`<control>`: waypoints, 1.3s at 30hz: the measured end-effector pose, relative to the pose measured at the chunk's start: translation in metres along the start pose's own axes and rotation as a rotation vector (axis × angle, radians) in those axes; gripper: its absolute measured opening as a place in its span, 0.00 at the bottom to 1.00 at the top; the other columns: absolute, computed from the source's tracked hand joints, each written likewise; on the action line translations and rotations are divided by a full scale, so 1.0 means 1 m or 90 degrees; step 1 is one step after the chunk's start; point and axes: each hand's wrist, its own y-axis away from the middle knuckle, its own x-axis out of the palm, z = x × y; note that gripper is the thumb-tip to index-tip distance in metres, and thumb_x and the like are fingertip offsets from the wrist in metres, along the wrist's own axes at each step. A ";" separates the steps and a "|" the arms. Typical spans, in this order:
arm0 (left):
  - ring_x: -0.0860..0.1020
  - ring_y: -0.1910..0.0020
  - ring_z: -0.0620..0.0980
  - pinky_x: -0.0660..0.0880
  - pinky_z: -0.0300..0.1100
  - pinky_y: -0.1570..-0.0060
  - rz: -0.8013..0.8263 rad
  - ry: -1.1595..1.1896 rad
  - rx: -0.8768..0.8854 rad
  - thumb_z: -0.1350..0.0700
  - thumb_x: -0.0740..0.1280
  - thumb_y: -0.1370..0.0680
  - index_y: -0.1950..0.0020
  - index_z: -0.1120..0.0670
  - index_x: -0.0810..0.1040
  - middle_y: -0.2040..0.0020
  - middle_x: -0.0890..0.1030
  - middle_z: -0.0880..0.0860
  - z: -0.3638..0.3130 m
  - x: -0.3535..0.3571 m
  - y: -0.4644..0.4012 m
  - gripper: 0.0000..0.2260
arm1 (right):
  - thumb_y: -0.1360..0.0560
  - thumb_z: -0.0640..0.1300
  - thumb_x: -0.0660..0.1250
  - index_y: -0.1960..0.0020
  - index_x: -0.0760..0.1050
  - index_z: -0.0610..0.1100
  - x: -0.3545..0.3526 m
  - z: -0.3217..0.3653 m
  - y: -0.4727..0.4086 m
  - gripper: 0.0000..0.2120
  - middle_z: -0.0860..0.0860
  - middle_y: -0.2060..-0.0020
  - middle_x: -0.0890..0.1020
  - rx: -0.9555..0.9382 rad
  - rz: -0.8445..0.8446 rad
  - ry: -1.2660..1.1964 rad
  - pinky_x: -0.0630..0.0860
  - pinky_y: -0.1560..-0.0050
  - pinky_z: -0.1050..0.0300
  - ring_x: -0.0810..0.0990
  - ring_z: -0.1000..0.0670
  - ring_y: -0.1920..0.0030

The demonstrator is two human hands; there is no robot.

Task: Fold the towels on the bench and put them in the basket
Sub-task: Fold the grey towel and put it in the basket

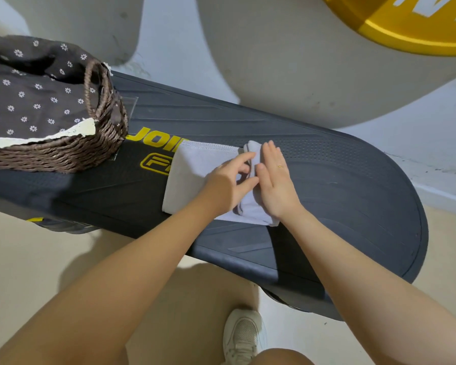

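A pale grey towel (195,169) lies partly folded on the dark bench (340,185), its right end bunched into a fold. My left hand (231,180) rests on the towel's middle with fingers curled, pinching the fold's edge. With straight fingers, my right hand (277,180) lies flat against the right side of that fold. The brown wicker basket (63,154) with a dark flowered lining stands at the bench's left end, apart from the towel.
The bench carries yellow lettering (157,139) beside the basket. A large grey rounded base (313,61) and a yellow disc (406,25) stand behind the bench. My white shoe (244,335) is on the floor below its near edge.
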 end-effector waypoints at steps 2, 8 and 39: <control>0.77 0.49 0.51 0.71 0.51 0.37 0.053 0.084 -0.033 0.60 0.65 0.24 0.35 0.52 0.72 0.50 0.75 0.51 -0.009 0.003 -0.003 0.17 | 0.17 0.43 0.47 0.24 0.49 0.42 -0.006 0.003 0.002 0.23 0.48 0.23 0.51 0.029 -0.024 -0.104 0.42 0.28 0.64 0.44 0.51 0.23; 0.76 0.45 0.51 0.73 0.36 0.50 0.075 0.020 -0.011 0.62 0.63 0.24 0.36 0.51 0.72 0.42 0.76 0.54 -0.012 0.008 0.004 0.17 | 0.17 0.45 0.46 0.24 0.47 0.44 -0.005 0.017 0.006 0.23 0.49 0.23 0.49 -0.023 -0.012 -0.089 0.40 0.27 0.61 0.42 0.51 0.23; 0.55 0.25 0.54 0.59 0.47 0.30 0.019 -0.485 0.041 0.45 0.47 0.28 0.26 0.63 0.55 0.23 0.49 0.57 0.074 -0.073 0.035 0.34 | 0.21 0.59 0.46 0.23 0.41 0.45 0.047 0.030 -0.051 0.32 0.49 0.23 0.42 0.026 0.011 0.343 0.41 0.24 0.49 0.40 0.49 0.23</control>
